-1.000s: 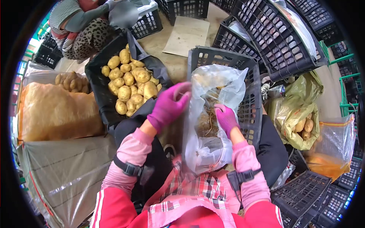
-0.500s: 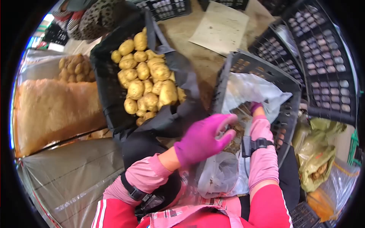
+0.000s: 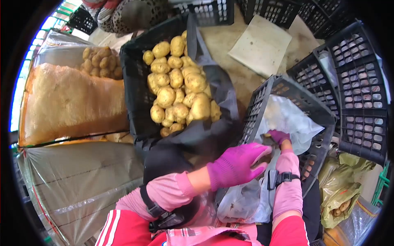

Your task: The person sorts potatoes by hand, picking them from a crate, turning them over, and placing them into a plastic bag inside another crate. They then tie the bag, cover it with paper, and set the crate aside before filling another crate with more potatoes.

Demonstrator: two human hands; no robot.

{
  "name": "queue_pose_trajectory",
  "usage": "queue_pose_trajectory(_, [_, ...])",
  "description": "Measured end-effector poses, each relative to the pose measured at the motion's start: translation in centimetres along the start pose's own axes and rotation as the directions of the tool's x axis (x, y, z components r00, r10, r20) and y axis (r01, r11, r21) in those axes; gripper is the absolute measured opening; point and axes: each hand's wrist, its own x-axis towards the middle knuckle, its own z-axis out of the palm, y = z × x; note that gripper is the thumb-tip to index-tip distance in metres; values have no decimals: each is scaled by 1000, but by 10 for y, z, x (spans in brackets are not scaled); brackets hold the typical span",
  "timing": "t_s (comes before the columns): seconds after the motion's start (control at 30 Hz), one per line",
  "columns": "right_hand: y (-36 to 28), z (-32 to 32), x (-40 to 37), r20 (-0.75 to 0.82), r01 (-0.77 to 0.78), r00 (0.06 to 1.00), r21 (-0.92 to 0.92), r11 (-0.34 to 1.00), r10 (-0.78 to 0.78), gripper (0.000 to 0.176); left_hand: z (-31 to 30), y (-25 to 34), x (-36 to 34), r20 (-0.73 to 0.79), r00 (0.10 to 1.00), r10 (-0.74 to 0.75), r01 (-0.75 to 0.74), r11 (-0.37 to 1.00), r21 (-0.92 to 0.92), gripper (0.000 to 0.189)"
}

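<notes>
My left hand (image 3: 236, 166), in a magenta knitted glove, hovers over the near side of a black plastic crate (image 3: 303, 92) lined with a clear plastic bag (image 3: 289, 119). Its fingers curve forward with the thumb apart, and nothing shows between them. Inside that crate is my right hand (image 3: 280, 137), in a matching glove, its fingers closed at the bag's inner side. A small yellow-brown bit shows at its fingertips; I cannot tell what it is. On the left, potatoes (image 3: 176, 86) fill another black crate (image 3: 133, 82) lined with dark cloth (image 3: 221, 88).
Behind the crates, a flat pale board (image 3: 262, 45) lies on the floor. Black crates (image 3: 363, 90) stand at the right. An orange mesh sack (image 3: 74, 106) is at the left, and an olive plastic bag (image 3: 338, 192) at the lower right. Another person's patterned shoe (image 3: 139, 16) shows at top.
The view has shifted, so the scene sits further right and lower. My right hand has risen a little inside the bag, showing more of the glove. My left hand stays over the crate's near side.
</notes>
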Motion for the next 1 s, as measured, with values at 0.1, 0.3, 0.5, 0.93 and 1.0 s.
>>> queue_pose_trajectory(0.1, [-4,6,-3,23,48,999,-32,998,-47,55,-2,2,3,-16,1000,16,-16,1000,-5,42])
queue_pose_trajectory(0.3, [-21,22,-20,223,111,970,-45,993,-98,57,-2,0,-1,31,998,46,-46,999,-12,45])
queue_pose_trajectory(0.5, [-36,56,-70,-55,190,979,-118,975,-197,65,-15,6,6,104,990,-99,110,989,-102,43])
queue_pose_trajectory(0.93, [-21,-17,-300,-275,273,944,961,-39,-182,53,9,-28,-28,-2,1000,18,-18,971,-240,46])
queue_pose_trajectory(1.0, [-40,-47,-363,-373,348,900,927,-142,-227,53,27,-12,-57,28,999,-44,52,906,-420,47])
